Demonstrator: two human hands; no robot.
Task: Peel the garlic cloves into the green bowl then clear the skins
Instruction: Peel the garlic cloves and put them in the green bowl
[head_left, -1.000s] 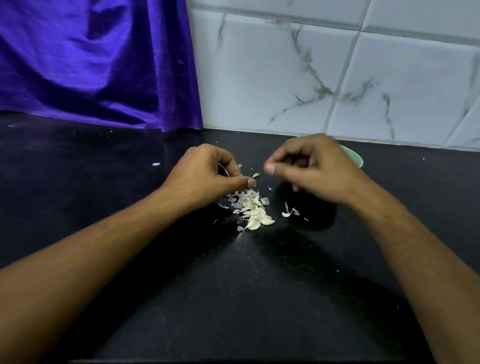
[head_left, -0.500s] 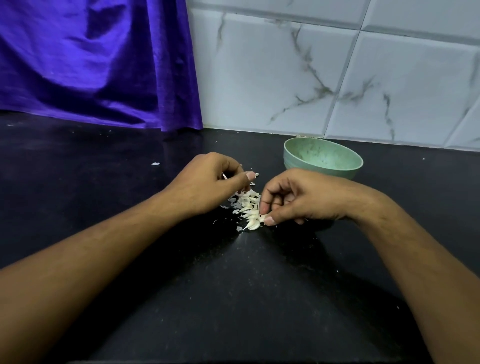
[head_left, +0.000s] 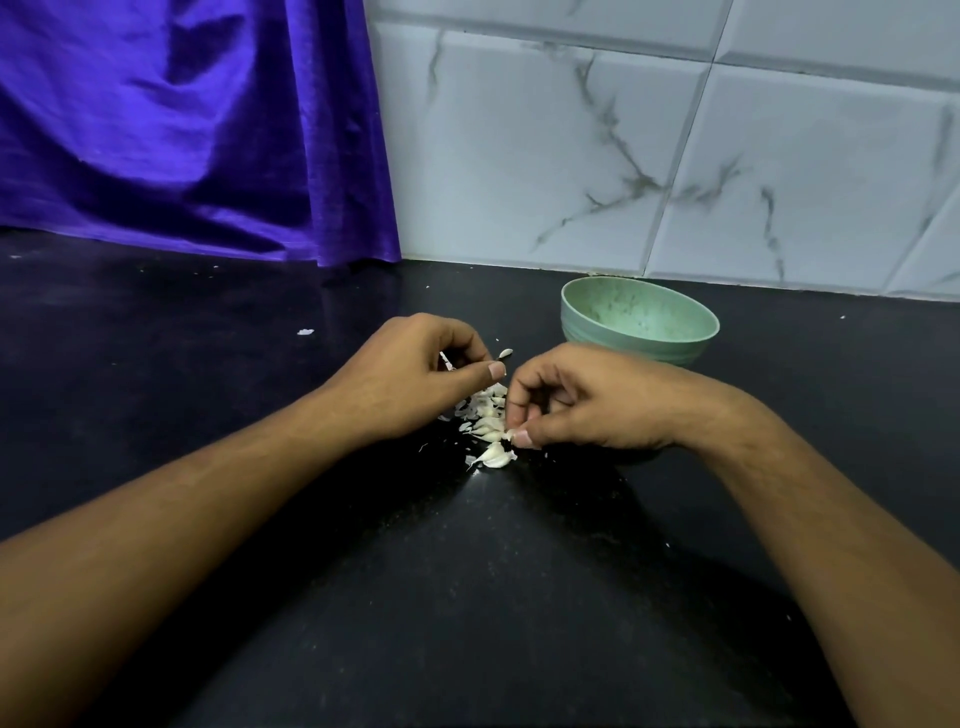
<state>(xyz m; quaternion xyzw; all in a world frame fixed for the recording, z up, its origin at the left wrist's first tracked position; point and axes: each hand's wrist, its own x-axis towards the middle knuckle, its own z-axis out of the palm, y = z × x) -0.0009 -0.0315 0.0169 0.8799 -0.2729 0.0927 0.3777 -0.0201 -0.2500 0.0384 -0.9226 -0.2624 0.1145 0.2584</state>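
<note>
**Supervisor:** Head view. Report the left hand.

**Operator:** I read the left hand (head_left: 415, 374) with its fingers curled and thumb extended, gripping a pale sliver (head_left: 445, 360). I cannot identify the sliver. The hand sits at the left edge of the garlic pile (head_left: 485, 413).

**Supervisor:** Right hand?

**Operator:** I see the right hand (head_left: 587, 400) curled, thumb and forefinger pinching a clove (head_left: 510, 434) at the pile's right edge.

**Supervisor:** Locate the bowl.

**Operator:** The green bowl (head_left: 639, 332) stands upright on the black counter (head_left: 467, 597), just behind the right hand and near the tiled wall (head_left: 571, 156). The pile lies between both hands, in front of the bowl and to its left.
</note>
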